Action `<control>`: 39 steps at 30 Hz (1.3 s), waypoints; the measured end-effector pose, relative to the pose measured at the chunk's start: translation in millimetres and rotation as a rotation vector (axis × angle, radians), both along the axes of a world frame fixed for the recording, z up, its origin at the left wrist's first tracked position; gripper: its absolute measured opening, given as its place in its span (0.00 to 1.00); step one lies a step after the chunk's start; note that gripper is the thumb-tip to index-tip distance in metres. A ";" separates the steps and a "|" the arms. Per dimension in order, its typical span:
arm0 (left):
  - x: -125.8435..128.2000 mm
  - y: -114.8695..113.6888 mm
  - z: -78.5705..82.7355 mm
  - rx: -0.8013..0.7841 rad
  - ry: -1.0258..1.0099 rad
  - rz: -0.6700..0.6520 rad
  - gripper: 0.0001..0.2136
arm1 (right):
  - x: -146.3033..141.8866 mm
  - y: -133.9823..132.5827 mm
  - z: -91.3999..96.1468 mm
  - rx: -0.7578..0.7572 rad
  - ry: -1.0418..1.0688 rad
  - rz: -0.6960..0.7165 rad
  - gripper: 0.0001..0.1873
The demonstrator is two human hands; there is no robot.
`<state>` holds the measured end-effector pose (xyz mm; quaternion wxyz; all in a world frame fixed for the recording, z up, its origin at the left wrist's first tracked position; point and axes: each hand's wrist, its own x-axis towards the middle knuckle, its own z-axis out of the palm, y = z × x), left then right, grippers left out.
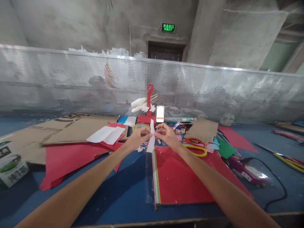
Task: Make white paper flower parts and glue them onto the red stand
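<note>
Both hands meet over the far edge of the blue table [123,190]. The left hand [137,136] and the right hand [167,134] each pinch a narrow white paper strip [151,139], which stands nearly upright between them, its lower end hanging above the pack of coloured sheets [182,177], red sheet on top. Fingertips grip the strip at mid-height; the upper end pokes free. Judgement: the strip is thin and will crease wherever it is squeezed, so a light, even pinch on both sides with the edges aligned suits this hold. Scissors [196,147] lie just right of the right wrist; a tape roll [140,126] sits behind the left hand.
</note>
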<state>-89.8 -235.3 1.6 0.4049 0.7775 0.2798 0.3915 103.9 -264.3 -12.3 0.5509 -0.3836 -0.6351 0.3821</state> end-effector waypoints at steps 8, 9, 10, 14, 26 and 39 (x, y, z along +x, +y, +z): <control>-1.1 0.1 0.0 -0.030 0.000 -0.071 0.12 | 1.1 -3.7 2.6 -0.004 0.058 0.066 0.21; -1.4 0.0 0.5 -0.033 -0.005 -0.074 0.12 | 1.0 -3.5 2.5 -0.009 0.060 0.059 0.21; -1.8 0.0 1.1 -0.039 -0.009 -0.073 0.12 | 1.0 -3.1 2.4 -0.015 0.060 0.048 0.21; -3.5 0.2 4.3 -0.050 0.002 -0.060 0.13 | 1.3 -1.5 1.3 -0.029 0.066 0.027 0.20; -5.6 2.5 5.7 -0.024 0.042 -0.074 0.11 | 1.1 -1.8 0.8 -0.031 0.075 0.045 0.19; -4.4 1.3 6.7 -0.001 0.092 -0.074 0.10 | 0.9 -1.5 -0.6 -0.025 0.063 0.046 0.19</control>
